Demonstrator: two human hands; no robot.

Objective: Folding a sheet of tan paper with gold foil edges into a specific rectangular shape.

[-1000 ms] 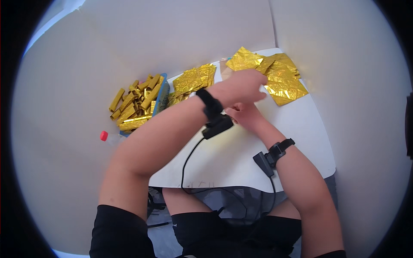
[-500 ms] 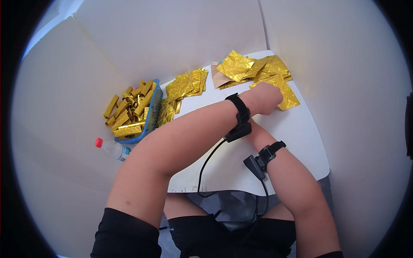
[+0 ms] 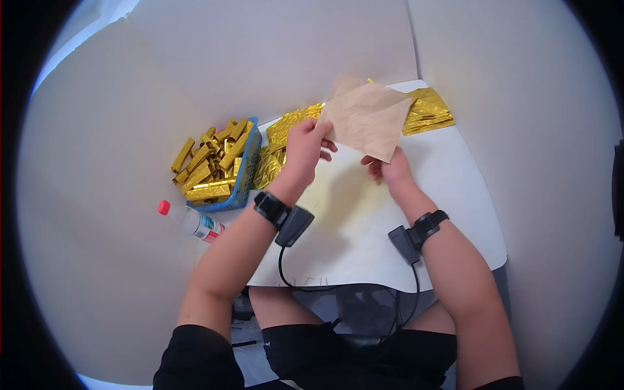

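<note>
A square sheet of paper (image 3: 367,118), its plain brown side toward me, is held up over the far part of the white table. My left hand (image 3: 305,148) grips its left edge between thumb and fingers, the other fingers curled below. At its lower right corner my right hand (image 3: 394,170) pinches the paper, thumb on top. Behind the sheet, gold foil paper (image 3: 294,125) lies at the back left, and a stack of gold sheets (image 3: 429,112) lies at the back right. The raised sheet hides part of the table's far edge.
A blue basket (image 3: 242,177) full of rolled gold tubes (image 3: 209,159) stands at the table's left. Close to it leans a clear bottle (image 3: 198,223) with a red cap, near my left forearm. Cables hang from black wrist straps. Pale walls (image 3: 520,130) enclose the table.
My left hand has come back leftward from the right-hand pile, uncrossing my arms. A brown-backed sheet is now held up between both hands.
</note>
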